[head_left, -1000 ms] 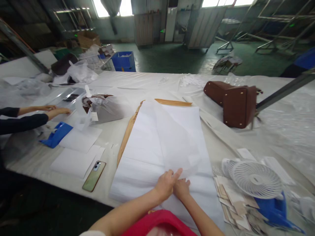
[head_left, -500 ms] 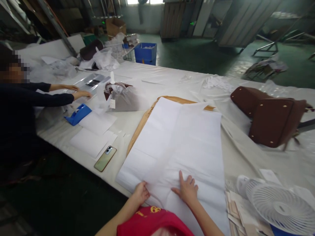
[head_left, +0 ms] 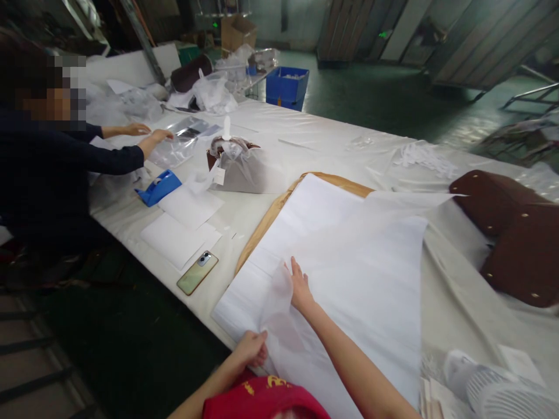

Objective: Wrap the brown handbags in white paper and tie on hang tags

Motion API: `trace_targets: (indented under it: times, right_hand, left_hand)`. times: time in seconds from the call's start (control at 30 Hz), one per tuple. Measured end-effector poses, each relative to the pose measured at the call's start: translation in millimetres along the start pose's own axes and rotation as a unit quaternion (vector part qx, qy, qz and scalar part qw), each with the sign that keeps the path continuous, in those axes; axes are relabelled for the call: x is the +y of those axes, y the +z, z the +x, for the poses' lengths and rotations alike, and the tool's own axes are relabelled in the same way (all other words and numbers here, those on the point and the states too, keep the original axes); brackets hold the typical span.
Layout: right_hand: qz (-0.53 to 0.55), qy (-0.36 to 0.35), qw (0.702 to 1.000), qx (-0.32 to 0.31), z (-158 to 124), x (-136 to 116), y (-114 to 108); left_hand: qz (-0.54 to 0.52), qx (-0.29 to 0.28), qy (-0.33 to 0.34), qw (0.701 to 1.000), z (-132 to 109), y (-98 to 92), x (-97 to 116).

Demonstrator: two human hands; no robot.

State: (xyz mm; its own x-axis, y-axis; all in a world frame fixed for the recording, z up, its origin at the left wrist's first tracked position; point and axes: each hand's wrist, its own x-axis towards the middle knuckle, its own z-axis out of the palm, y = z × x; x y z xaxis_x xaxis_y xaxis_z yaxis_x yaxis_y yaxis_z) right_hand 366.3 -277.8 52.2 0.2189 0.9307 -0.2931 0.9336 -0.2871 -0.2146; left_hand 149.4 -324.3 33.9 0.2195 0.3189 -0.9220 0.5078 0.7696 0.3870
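Over white paper [head_left: 301, 224], left hand [head_left: 252, 349] in a pinch on translucent film [head_left: 279, 297], right hand [head_left: 300, 289] outstretched.

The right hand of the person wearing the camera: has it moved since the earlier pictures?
Yes: the right hand has moved leftward, closer to the phone.

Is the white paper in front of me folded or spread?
Spread out: the white paper lies open over brown paper, far corners showing.
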Motion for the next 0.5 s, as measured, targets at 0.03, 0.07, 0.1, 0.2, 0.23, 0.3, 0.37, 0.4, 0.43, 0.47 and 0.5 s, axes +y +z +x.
trace_targets:
  times: [0.03, 0.07, 0.1, 0.2, 0.23, 0.3, 0.37, 0.4, 0.43, 0.47, 0.5]
  right_hand:
    - [-0.021, -0.006, 1.0, -0.021, 6.6, -3.9, 5.9]
    - [-0.04, -0.014, 0.998, -0.038, 11.9, -6.6, 11.7]
    - [-0.058, -0.021, 0.997, -0.053, 16.3, -8.0, 17.0]
    - [-0.074, -0.033, 0.995, -0.066, 26.9, -7.7, 26.1]
    - [-0.076, -0.036, 0.994, -0.07, 29.8, -6.9, 26.9]
    - [-0.08, -0.039, 0.993, -0.082, 34.2, -5.3, 26.1]
    - [-0.085, -0.036, 0.992, -0.089, 35.7, -3.9, 24.3]
    - [-0.087, -0.035, 0.992, -0.09, 35.3, -3.1, 23.6]
    - [-0.088, -0.036, 0.992, -0.087, 34.4, -2.1, 23.2]
    - [-0.088, -0.039, 0.992, -0.083, 33.1, -0.9, 23.0]
    - [-0.086, -0.044, 0.992, -0.078, 31.9, 0.4, 22.9]
  left_hand:
    - [0.046, 0.012, 0.04, 0.998, -10.2, -2.3, 5.0]
    - [0.108, 0.027, 0.109, 0.988, -21.7, -3.0, 12.7]
    - [0.178, 0.04, 0.202, 0.962, -34.0, -1.7, 23.3]
    - [0.344, 0.033, 0.511, 0.787, -64.8, 14.6, 72.0]
    - [0.369, 0.007, 0.575, 0.73, -69.9, 22.7, 91.2]
    - [0.444, -0.052, 0.626, 0.639, -69.1, 37.4, 126.3]
    - [0.511, -0.053, 0.568, 0.643, -56.0, 43.6, 149.0]
    - [0.529, -0.029, 0.511, 0.677, -47.1, 41.7, 154.0]
    - [0.533, 0.006, 0.449, 0.717, -37.9, 36.2, 154.7]
    - [0.528, 0.041, 0.394, 0.751, -29.6, 27.7, 151.7]
    - [0.521, 0.069, 0.354, 0.774, -22.7, 16.9, 145.6]
